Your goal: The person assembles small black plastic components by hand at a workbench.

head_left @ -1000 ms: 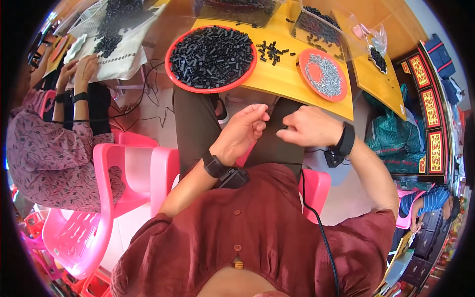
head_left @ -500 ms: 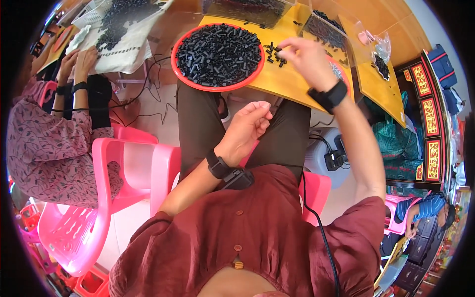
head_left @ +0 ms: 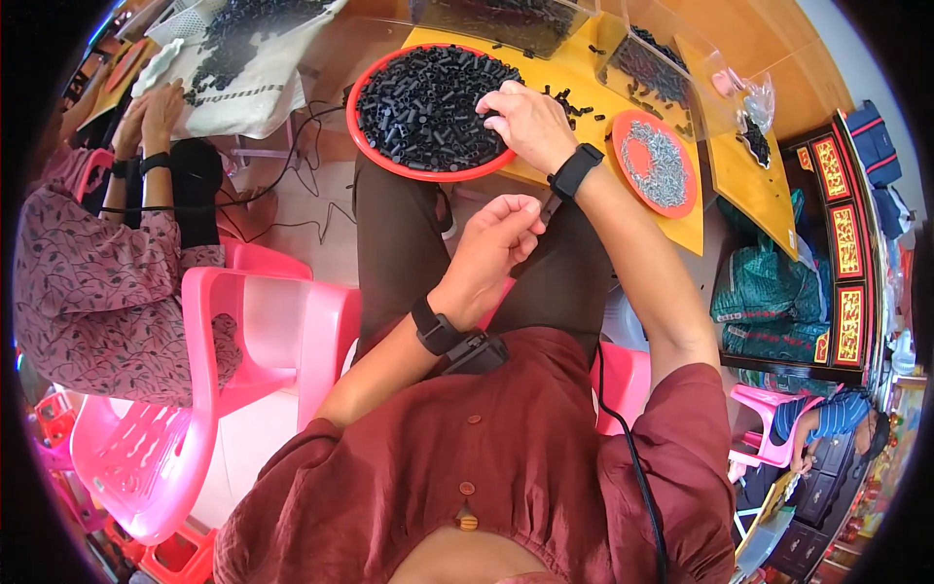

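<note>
While the person (head_left: pixel 467 389) sits at the yellow table (head_left: pixel 569 63), I count, in the head view, one red tray (head_left: pixel 428 176) heaped with black parts (head_left: pixel 428 107), one orange plate (head_left: pixel 637 156) of silver pins (head_left: pixel 669 167) and two clear bins (head_left: pixel 506 21) with dark pieces inside. Parts and pins are too many to number; some loose parts (head_left: pixel 562 97) are scattered between tray and plate.

Two black wristbands (head_left: pixel 576 172) show, one on each arm. The bins stand behind the tray and plate. At left, a co-worker (head_left: pixel 107 292) has both hands at a white cloth (head_left: pixel 209 127); a pink chair (head_left: pixel 199 380) stands nearby, and a carved cabinet (head_left: pixel 842 234) to the right.

The right hand (head_left: pixel 530 122) hangs over the tray's right side and hides some of its rim. Its thumb and forefinger are set narrow, fingertips right at the black parts; whether they grip one I cannot tell. Below the tray, the left hand (head_left: pixel 502 243) is curled closed, thumb on forefinger, apart from the heap; what it may contain is hidden.
</note>
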### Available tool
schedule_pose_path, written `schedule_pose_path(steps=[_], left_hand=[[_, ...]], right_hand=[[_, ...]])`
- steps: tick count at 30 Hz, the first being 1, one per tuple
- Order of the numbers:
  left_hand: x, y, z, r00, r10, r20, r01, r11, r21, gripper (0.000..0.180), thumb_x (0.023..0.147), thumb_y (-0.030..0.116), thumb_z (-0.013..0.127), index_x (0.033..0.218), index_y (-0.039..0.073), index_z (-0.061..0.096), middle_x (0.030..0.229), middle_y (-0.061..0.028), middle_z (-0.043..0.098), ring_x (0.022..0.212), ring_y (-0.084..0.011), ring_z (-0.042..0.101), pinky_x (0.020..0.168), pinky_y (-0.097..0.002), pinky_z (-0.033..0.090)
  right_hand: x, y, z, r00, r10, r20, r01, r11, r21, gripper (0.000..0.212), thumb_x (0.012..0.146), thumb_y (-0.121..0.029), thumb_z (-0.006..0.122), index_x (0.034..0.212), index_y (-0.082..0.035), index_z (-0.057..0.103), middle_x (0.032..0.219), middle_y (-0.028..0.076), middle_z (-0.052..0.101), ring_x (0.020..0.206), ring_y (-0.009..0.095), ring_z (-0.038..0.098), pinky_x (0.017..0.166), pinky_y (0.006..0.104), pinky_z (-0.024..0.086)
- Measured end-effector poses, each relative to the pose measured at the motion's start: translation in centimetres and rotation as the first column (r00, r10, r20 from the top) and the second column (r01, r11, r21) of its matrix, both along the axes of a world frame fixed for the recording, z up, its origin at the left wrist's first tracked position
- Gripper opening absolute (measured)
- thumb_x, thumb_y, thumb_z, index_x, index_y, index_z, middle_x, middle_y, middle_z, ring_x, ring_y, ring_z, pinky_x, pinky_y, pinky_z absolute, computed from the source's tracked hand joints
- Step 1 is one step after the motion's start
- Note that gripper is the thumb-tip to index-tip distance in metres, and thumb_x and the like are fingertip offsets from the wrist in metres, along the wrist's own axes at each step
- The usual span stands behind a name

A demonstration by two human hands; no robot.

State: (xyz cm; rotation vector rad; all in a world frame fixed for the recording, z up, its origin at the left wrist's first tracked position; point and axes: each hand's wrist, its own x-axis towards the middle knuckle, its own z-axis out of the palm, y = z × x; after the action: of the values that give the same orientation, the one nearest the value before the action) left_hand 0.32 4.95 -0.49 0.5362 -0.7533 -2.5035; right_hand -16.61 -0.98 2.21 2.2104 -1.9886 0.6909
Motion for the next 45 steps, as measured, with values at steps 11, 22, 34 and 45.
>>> schedule_pose_path(steps=[11,22,34,45], left_hand=[[0.0,0.2,0.0,1.0,-0.011,0.022,0.011,1.0,0.007,0.009,0.093,0.019,0.057,0.095,0.011,0.057,0.077,0.0043,0.057,0.062,-0.0025,0.047,0.057,-0.0155,0.037],[0.1,0.0,-0.3,1.0,-0.015,0.015,0.015,1.0,0.011,0.009,0.092,0.02,0.058,0.095,0.011,0.057,0.077,0.0042,0.057,0.062,-0.0029,0.047,0.057,-0.0152,0.037],[0.1,-0.6,-0.5,0.993,0.102,0.065,-0.102,0.995,0.002,0.02,0.093,0.02,0.056,0.11,0.009,0.056,0.094,0.0003,0.063,0.072,-0.0054,0.056,0.064,-0.0179,0.044],[0.0,0.5,-1.2,0.997,-0.023,0.071,0.03,0.995,-0.097,0.027,0.095,0.022,0.054,0.116,0.007,0.06,0.103,-0.0034,0.066,0.085,-0.0084,0.063,0.073,-0.0201,0.048]], right_hand=[[-0.2,0.3,-0.3,0.999,-0.024,0.033,0.022,0.998,0.066,0.012,0.077,-0.013,0.065,0.084,-0.005,0.058,0.082,0.011,0.058,0.08,0.032,0.06,0.07,0.0417,0.047],[0.1,0.3,-0.3,0.997,-0.009,-0.078,0.012,0.999,0.037,0.01,0.08,-0.017,0.063,0.086,-0.009,0.062,0.083,0.009,0.056,0.077,0.03,0.06,0.066,0.0418,0.047],[0.3,5.5,1.0,0.774,-0.068,0.63,0.053,0.998,0.042,0.02,0.078,-0.019,0.067,0.086,0.0,0.064,0.073,0.01,0.067,0.064,0.016,0.064,0.061,0.0288,0.051],[3.3,14.8,3.0,0.875,-0.147,0.461,0.084,0.984,0.155,0.015,0.077,-0.014,0.063,0.086,-0.002,0.067,0.074,0.018,0.064,0.066,0.031,0.063,0.061,0.0357,0.05]])
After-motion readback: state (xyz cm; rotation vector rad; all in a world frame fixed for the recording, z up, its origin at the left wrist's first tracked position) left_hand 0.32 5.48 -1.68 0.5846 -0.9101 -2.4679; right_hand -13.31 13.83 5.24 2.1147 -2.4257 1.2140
